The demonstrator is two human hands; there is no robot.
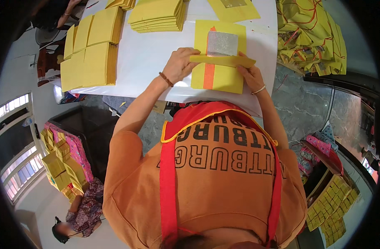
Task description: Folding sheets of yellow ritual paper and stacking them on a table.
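two hands: both reach forward over the table [150, 62], elbows bent outward, one at each end of a yellow band [222, 61]
left hand [179, 62]: fingers curled, pinching the band's left end, a brown bracelet [166, 79] at the wrist
right hand [251, 75]: pinching the right end, one fingertip showing beyond the far edge, a pale bangle [258, 90] at the wrist
band: stretched crosswise over the sheet [198, 79], between the hands
sheet: yellow, near the table's front edge, an orange strip [208, 79] running lengthwise, a silver panel [223, 43] just beyond the band
table: white and glossy, packets [90, 62] piled at the left, a stack [156, 16] at the far side, another sheet partly in view beyond
heap [310, 37]: yellow pieces with red cords, right of the table
floor [297, 89]: grey, veined like marble
room: barred windows [15, 137] at the left, a person [86, 209] in a patterned top at lower left beside more yellow pieces [59, 166], another person's arm [67, 12] at upper left
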